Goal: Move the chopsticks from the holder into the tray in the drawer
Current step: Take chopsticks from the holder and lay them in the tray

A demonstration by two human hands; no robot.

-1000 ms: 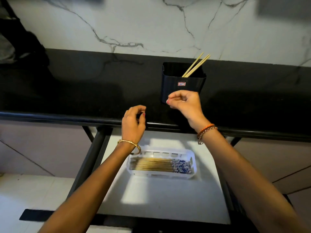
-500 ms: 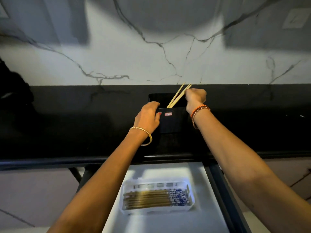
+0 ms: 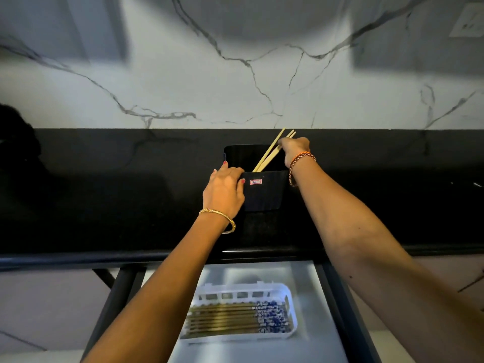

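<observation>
One black holder (image 3: 264, 191) stands on the black countertop (image 3: 104, 200), against the foot of the white marbled wall (image 3: 183, 87). The left hand (image 3: 224, 189) grips the holder's left side: fingers wrap over the left rim and the thumb presses the front face, just beside one small red-and-white label (image 3: 256, 182). One gold bangle (image 3: 220, 218) sits on the left wrist.

Three pale wooden chopsticks (image 3: 269, 153) lean rightward out of the holder, lower ends inside it and tips above the rim. The right hand (image 3: 294, 148) closes on their upper portions at the holder's right rear corner (the fingers themselves are hidden behind the back of the hand, so the exact pinch cannot be told). Beaded bracelets (image 3: 301, 159) encircle the right wrist.

Below the counter edge, one drawer (image 3: 309, 347) stands open with a pale floor. One white slotted tray (image 3: 292, 297) lies in it, between the two forearms. The tray holds a row of chopsticks laid side by side (image 3: 225, 319), with blue-and-white patterned ends pointing right; blur prevents an exact count. The left forearm crosses in front of the drawer's left frame.
</observation>
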